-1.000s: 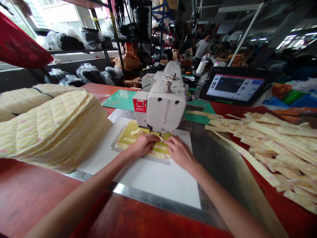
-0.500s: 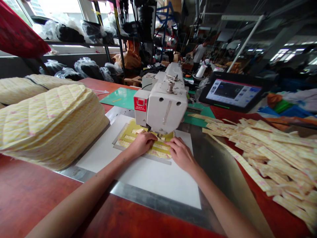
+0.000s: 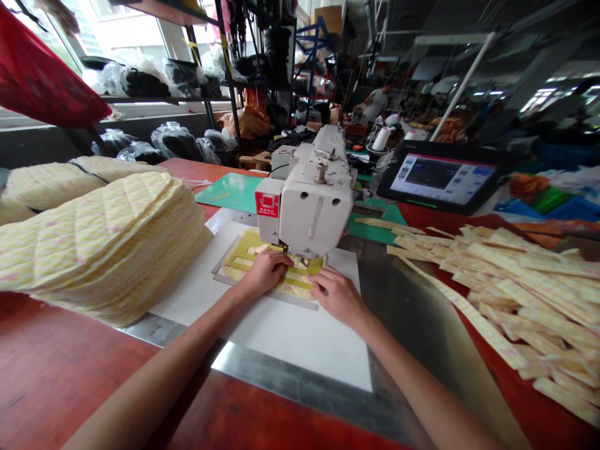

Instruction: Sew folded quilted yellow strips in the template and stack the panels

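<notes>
**Left hand** [image 3: 265,273]: yours, lower centre; fingers together, pressed flat on the quilted piece, not clamped.
**Right hand** [image 3: 338,297]: yours, just right of the left; fingers close together, resting on the piece's right edge, not clamped.
**Quilted piece** [image 3: 300,281]: yellow, under both your hands, inside the template, just below the needle area.
**Template** [image 3: 276,295]: flat frame around the piece, lying on the white board [image 3: 300,337].
**Sewing machine** [image 3: 312,209]: white, centre, over the piece.
**Counter** [image 3: 60,369]: red, carries everything here.
**Pad stack** [image 3: 98,250]: quilted, left of your hands.
**Strips** [image 3: 510,294]: loose yellow pile, right side.
**Screen** [image 3: 440,175]: upper right, lit.
**Cutting mat** [image 3: 229,190]: green, behind the machine's left side.
**Co-worker** [image 3: 377,103]: standing far back, upper centre.
</notes>
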A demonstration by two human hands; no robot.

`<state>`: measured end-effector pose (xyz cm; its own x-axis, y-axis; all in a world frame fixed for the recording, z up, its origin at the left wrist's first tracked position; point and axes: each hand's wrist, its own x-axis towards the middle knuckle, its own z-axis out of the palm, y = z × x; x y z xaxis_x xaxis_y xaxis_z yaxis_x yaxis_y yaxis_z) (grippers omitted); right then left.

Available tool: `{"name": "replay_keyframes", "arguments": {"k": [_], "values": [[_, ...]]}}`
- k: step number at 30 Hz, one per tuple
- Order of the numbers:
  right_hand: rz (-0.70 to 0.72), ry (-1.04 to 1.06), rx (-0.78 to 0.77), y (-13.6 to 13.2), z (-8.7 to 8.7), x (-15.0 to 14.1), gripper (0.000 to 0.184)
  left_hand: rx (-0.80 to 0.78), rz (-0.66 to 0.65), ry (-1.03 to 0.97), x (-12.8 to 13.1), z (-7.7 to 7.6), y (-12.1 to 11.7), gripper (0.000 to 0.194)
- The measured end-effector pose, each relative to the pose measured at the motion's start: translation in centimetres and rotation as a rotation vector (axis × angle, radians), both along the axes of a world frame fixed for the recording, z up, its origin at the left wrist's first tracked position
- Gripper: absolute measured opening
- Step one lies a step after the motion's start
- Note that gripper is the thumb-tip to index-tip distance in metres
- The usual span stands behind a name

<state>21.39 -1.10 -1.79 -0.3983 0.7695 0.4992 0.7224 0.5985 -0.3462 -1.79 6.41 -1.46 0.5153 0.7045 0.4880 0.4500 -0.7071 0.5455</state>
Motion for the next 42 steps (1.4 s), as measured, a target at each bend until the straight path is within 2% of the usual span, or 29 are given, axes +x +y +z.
{"name": "replay_keyframes", "arguments": {"k": [6,12,21,27,30,33,36,39,42], "values": [[0.001,0.035,0.010,-1.2,-0.4,-0.1,0.023,-0.022,-0.026,-0.015,-0.4,-0.1,-1.4,0.037],[-0.010,0.046,-0.035,-1.9,-0.5,1.0,0.025,-0.032,-0.041,-0.015,0.8,0.2,-2.2,0.036],[0.001,0.035,0.006,-2.3,-0.2,1.7,0.024,-0.009,-0.073,-0.010,1.4,0.3,-3.4,0.037],[-0.007,0.019,-0.036,-3.2,-0.1,2.1,0.031,-0.006,-0.129,0.051,-0.1,1.1,-7.3,0.033],[-0.007,0.001,-0.069,-3.8,0.1,2.7,0.034,-0.015,-0.070,0.070,-1.3,1.9,-10.1,0.036],[-0.027,0.005,-0.110,-4.6,0.5,4.3,0.036,-0.062,-0.002,0.097,-2.0,2.9,-12.6,0.036],[-0.081,0.003,-0.168,-6.1,0.7,7.1,0.035,-0.120,-0.002,0.182,-1.4,3.7,-14.3,0.034],[-0.179,0.008,-0.184,-8.0,0.3,10.3,0.032,-0.095,0.003,0.242,0.3,3.9,-14.8,0.027],[-0.303,0.067,-0.108,-9.8,-0.8,13.3,0.023,-0.017,-0.013,0.241,2.3,3.8,-14.7,0.022]]}}
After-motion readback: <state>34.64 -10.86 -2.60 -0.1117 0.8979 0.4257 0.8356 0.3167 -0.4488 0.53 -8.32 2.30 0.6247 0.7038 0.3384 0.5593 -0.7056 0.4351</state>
